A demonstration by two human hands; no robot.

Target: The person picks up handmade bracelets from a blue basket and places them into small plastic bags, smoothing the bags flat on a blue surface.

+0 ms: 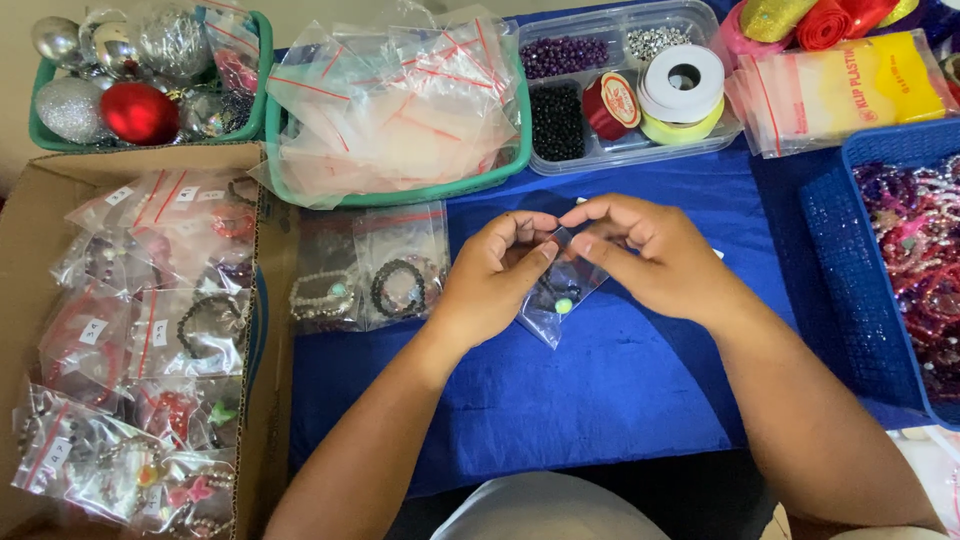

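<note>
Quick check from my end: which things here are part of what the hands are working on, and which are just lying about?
In hand:
- small clear zip bag with a beaded bracelet inside
- left hand and right hand, both pinching its top edge

Lying about:
- two bagged bracelets on the blue cloth
- green basket of empty zip bags
- cardboard box of bagged bracelets
- clear bead tray
- basket of baubles
- blue basket of bracelets
</note>
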